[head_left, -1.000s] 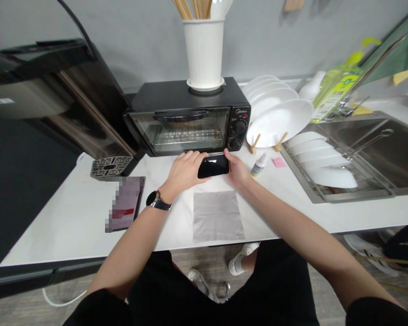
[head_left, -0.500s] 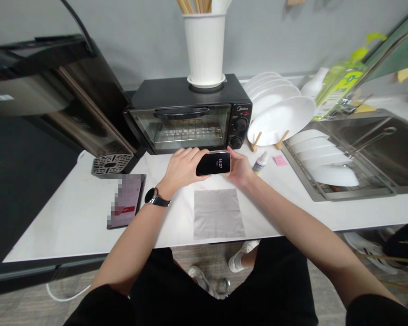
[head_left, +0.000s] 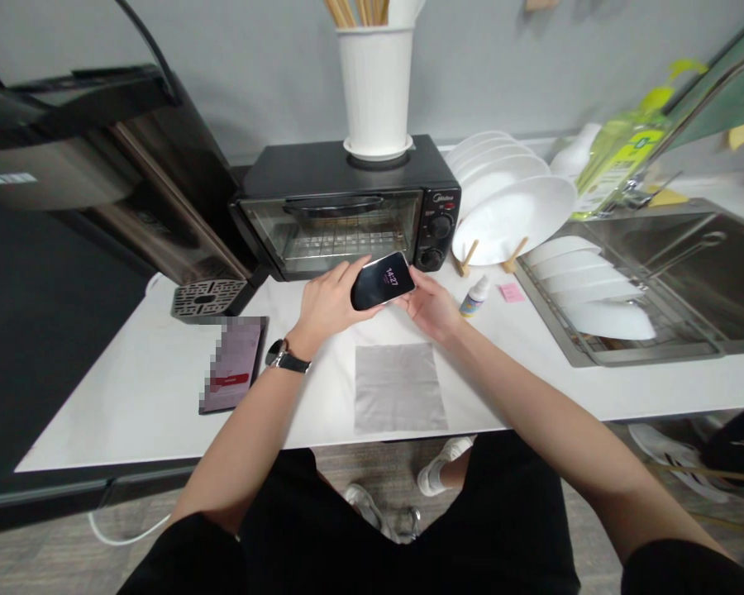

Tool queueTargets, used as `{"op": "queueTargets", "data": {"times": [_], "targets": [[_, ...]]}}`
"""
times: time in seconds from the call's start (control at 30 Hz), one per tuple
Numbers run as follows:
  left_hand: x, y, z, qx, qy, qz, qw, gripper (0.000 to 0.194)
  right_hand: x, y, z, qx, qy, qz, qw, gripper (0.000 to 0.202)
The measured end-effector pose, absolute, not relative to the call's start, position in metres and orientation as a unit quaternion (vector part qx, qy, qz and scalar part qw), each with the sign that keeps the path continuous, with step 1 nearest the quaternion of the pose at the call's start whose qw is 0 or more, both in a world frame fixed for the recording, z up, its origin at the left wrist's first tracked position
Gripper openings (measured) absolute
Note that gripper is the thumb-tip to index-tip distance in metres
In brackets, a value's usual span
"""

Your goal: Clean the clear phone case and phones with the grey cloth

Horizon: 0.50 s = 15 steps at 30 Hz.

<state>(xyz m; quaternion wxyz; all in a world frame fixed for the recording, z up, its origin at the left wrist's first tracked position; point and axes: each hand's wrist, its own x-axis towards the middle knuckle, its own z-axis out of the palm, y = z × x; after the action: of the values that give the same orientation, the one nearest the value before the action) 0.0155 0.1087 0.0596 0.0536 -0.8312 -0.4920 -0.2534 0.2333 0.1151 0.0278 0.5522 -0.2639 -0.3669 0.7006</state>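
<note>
In front of the toaster oven (head_left: 347, 169), above the worktop (head_left: 130, 397), we hold the phone (head_left: 383, 282) between both hands, its lit screen facing up and its length slanting. Our left hand (head_left: 331, 302) is closed around one end, thumb along the near edge and fingers at the far one. Our right hand (head_left: 432, 307) meets the other end, thumb at the corner and fingers bent; whether these pinch or merely steady it, we cannot tell. A good hold here, we judge, bears on the rims, leaves the glass free and stays light near the side edges, where buttons may sit. Nearer our body than the phone lies the grey cloth (head_left: 400, 388), flat; the small bottle (head_left: 474, 297) stands just beside our right hand.
</note>
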Motion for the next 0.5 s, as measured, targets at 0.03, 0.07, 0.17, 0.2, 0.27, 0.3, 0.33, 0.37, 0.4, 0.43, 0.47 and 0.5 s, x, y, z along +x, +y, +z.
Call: {"op": "queueTargets", "data": {"times": [0.03, 0.07, 0.17, 0.2, 0.27, 0.3, 0.33, 0.37, 0.4, 0.43, 0.47, 0.5], "targets": [[0.017, 0.109, 0.059, -0.826, -0.500, -0.255, 0.055, 0.093, 0.231, 0.114, 0.027, -0.267, -0.369, 0.684, 0.570, 0.032], [0.019, 0.108, 0.058, -0.821, -0.506, -0.259, 0.055, 0.094, 0.229, 0.114, 0.026, -0.270, -0.373, 0.669, 0.583, 0.032], [0.027, 0.105, 0.055, -0.809, -0.518, -0.273, 0.053, 0.095, 0.228, 0.114, 0.023, -0.275, -0.382, 0.645, 0.602, 0.037], [0.029, 0.104, 0.054, -0.806, -0.520, -0.279, 0.050, 0.096, 0.229, 0.115, 0.023, -0.278, -0.383, 0.642, 0.603, 0.038], [0.034, 0.102, 0.053, -0.801, -0.522, -0.290, 0.042, 0.097, 0.231, 0.115, 0.023, -0.284, -0.385, 0.639, 0.602, 0.038], [0.035, 0.101, 0.053, -0.799, -0.523, -0.295, 0.039, 0.097, 0.232, 0.114, 0.023, -0.285, -0.386, 0.639, 0.601, 0.038], [0.037, 0.100, 0.053, -0.797, -0.523, -0.299, 0.036, 0.098, 0.233, 0.114, 0.024, -0.283, -0.388, 0.640, 0.600, 0.038], [0.037, 0.099, 0.053, -0.796, -0.523, -0.303, 0.034, 0.098, 0.234, 0.114, 0.026, -0.279, -0.390, 0.642, 0.599, 0.038], [0.038, 0.099, 0.053, -0.795, -0.523, -0.306, 0.033, 0.098, 0.234, 0.113, 0.027, -0.275, -0.392, 0.643, 0.598, 0.039], [0.038, 0.098, 0.053, -0.794, -0.523, -0.309, 0.033, 0.098, 0.234, 0.113, 0.029, -0.273, -0.393, 0.642, 0.599, 0.040], [0.039, 0.098, 0.054, -0.793, -0.523, -0.311, 0.034, 0.098, 0.234, 0.113, 0.030, -0.274, -0.394, 0.641, 0.599, 0.041], [0.039, 0.098, 0.054, -0.792, -0.523, -0.314, 0.033, 0.098, 0.234, 0.112, 0.032, -0.278, -0.393, 0.640, 0.599, 0.042]]}}
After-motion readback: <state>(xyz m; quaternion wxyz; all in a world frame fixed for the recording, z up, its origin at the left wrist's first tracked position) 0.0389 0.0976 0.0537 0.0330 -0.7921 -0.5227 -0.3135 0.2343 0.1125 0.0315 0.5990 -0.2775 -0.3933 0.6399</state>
